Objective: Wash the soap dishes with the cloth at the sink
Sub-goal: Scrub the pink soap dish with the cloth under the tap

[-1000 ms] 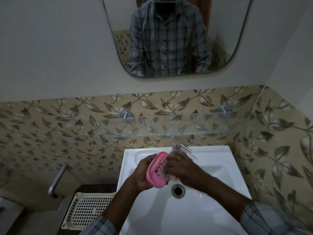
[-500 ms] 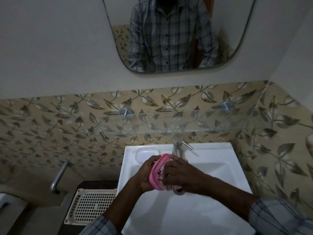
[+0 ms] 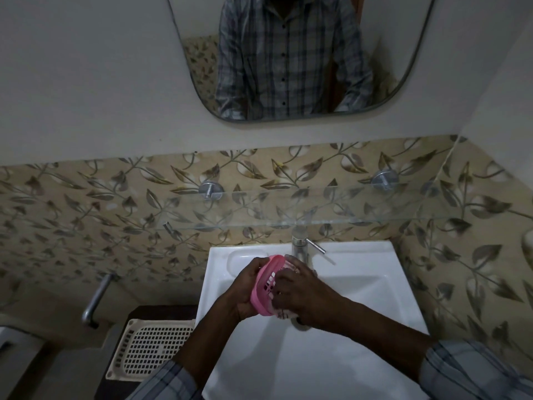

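A pink slotted soap dish (image 3: pixel 264 284) is held on edge over the white sink (image 3: pixel 375 298). My left hand (image 3: pixel 245 290) grips its back and rim from the left. My right hand (image 3: pixel 302 295) presses a pale cloth (image 3: pixel 284 313) against the dish's inner face, its fingers curled round the cloth. Only a small patch of cloth shows below the dish. The hands hide the drain.
A chrome tap (image 3: pixel 300 246) with a side lever stands just behind the hands, under a glass shelf (image 3: pixel 317 215). A cream perforated tray (image 3: pixel 150 350) lies left of the sink. A metal grab handle (image 3: pixel 96 298) sticks out from the tiled wall at left.
My right hand has slid across the dish's inner face with the cloth. The dish has tipped more upright and both hands sit slightly closer to the tap.
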Demonstrator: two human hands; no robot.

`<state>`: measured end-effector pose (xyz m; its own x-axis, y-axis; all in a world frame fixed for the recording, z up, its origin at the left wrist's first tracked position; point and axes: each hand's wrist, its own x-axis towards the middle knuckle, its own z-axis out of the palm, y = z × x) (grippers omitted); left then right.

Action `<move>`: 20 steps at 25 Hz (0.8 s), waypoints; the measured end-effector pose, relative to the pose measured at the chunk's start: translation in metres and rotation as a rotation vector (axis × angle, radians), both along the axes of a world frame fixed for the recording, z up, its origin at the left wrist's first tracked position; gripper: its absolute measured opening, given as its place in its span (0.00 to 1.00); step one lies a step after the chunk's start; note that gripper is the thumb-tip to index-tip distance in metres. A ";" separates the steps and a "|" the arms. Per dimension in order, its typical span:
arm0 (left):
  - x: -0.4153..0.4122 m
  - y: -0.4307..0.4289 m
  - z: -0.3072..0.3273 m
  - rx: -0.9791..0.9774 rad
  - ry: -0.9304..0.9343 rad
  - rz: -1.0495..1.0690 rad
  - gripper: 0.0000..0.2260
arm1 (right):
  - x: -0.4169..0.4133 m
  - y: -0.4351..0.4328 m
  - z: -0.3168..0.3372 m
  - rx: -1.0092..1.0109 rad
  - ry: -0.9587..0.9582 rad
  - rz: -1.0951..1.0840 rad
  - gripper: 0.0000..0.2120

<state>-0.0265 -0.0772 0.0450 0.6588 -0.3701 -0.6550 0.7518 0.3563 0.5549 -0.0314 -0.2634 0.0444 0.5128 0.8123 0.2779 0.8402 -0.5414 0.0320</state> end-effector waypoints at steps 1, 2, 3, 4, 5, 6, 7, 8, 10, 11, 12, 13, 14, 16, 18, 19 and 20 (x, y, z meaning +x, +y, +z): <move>0.000 0.000 -0.002 -0.006 0.008 -0.002 0.18 | -0.003 -0.001 0.000 -0.020 0.012 0.026 0.15; -0.001 0.000 -0.002 -0.001 -0.005 0.003 0.18 | -0.005 -0.004 -0.001 -0.001 0.011 -0.002 0.15; 0.000 0.000 -0.002 0.012 -0.032 0.023 0.19 | -0.008 -0.005 0.002 0.063 0.037 -0.077 0.14; 0.002 -0.002 -0.002 0.031 -0.048 0.069 0.20 | -0.012 -0.001 0.005 0.167 0.092 -0.189 0.13; 0.004 -0.004 -0.004 0.044 -0.053 0.133 0.21 | -0.018 0.012 0.008 0.297 0.193 -0.319 0.12; 0.006 -0.008 -0.006 0.051 -0.066 0.198 0.23 | -0.026 0.028 0.011 0.470 0.374 -0.471 0.11; 0.007 -0.012 -0.008 0.058 -0.097 0.238 0.23 | -0.033 0.046 0.013 0.679 0.609 -0.628 0.10; 0.008 -0.014 -0.011 0.067 -0.129 0.254 0.23 | -0.036 0.057 0.013 0.893 0.826 -0.730 0.09; 0.007 -0.014 -0.014 0.062 -0.141 0.266 0.22 | -0.044 0.059 0.011 0.976 0.958 -0.672 0.11; 0.007 -0.010 -0.012 0.063 -0.133 0.254 0.22 | -0.045 0.048 0.006 0.829 0.775 -0.546 0.13; 0.007 -0.006 -0.013 0.066 -0.125 0.218 0.22 | -0.042 0.033 0.001 0.615 0.468 -0.403 0.16; 0.007 -0.002 -0.014 0.075 -0.115 0.167 0.21 | -0.037 0.018 0.001 0.376 0.194 -0.221 0.18; 0.005 -0.002 -0.015 0.090 -0.098 0.133 0.21 | -0.031 0.006 0.002 0.210 0.048 -0.096 0.17; 0.002 -0.006 -0.019 0.110 -0.091 0.149 0.21 | -0.028 0.008 0.000 0.183 0.106 -0.135 0.16; 0.002 -0.012 -0.019 0.107 -0.105 0.206 0.24 | -0.034 0.034 0.002 0.599 0.581 -0.441 0.14; 0.002 -0.013 -0.019 0.091 -0.102 0.225 0.24 | -0.037 0.045 0.001 0.772 0.748 -0.560 0.13; 0.003 -0.012 -0.019 0.067 -0.094 0.229 0.24 | -0.041 0.048 0.001 0.810 0.771 -0.576 0.14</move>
<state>-0.0232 -0.0891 0.0262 0.7796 -0.1619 -0.6050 0.5997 0.4716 0.6465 -0.0724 -0.2150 0.0453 0.9861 0.1542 0.0622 0.1286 -0.4700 -0.8733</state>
